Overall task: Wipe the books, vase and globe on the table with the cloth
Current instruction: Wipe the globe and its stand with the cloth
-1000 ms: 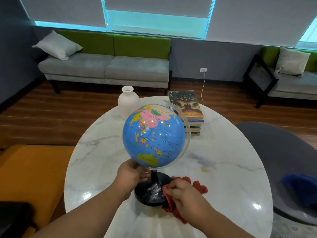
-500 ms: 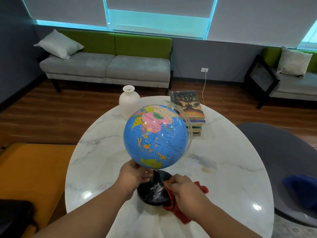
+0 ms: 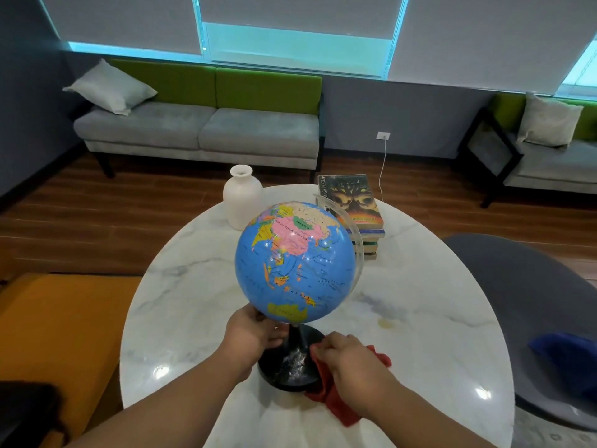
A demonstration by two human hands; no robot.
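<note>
Globe stood on round marble table, Asia turned toward camera. Stem under sphere gripped by left hand. Red cloth held by right hand, pressed against black base. White vase and book stack set behind globe, near far rim.

The globe and marble table look glossy, the cloth soft, the vase matt, perhaps ceramic.

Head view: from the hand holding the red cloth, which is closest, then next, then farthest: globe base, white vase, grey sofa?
1. Globe base, touching the red cloth in the right hand.
2. White vase, on the table's far side.
3. Grey sofa, against the far wall.
</note>
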